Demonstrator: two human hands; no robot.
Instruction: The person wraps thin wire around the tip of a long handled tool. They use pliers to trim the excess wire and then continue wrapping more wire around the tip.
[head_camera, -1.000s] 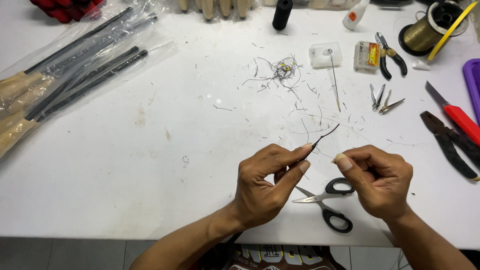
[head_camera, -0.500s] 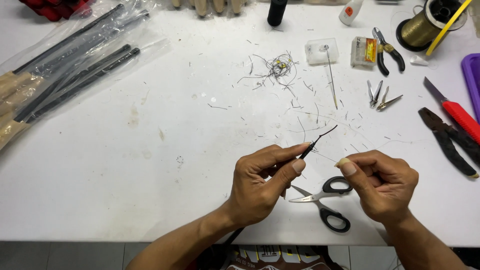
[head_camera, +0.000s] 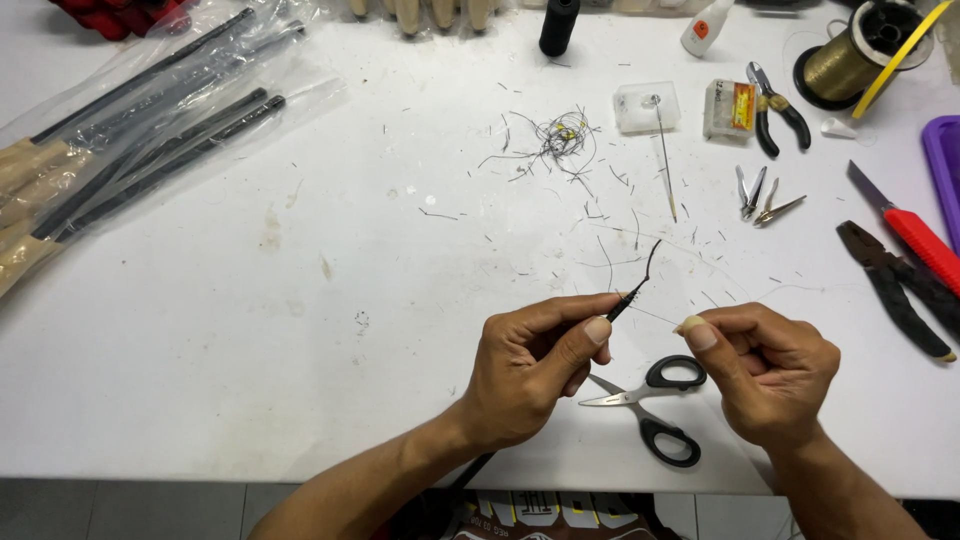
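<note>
Surface: white counter (head_camera: 250, 330), strewn with short wire clippings.
Containers: clear plastic bags (head_camera: 120, 120) at far left, black rods with wooden handles seen inside.
Thing: thin black curved wire (head_camera: 640, 280), held above the counter, long axis slanted, tip pointed up and away.
Left hand (head_camera: 535, 375): fingers pressed together, wire pinched.
Right hand (head_camera: 770, 375): closed, fine thread pinched.
Below: black-handled scissors (head_camera: 650, 405).

- You get bright, even light from above on the white table (head_camera: 300, 330).
- Shadows under your hands stay soft and faint.
- Focus is sharp; edges bend slightly.
</note>
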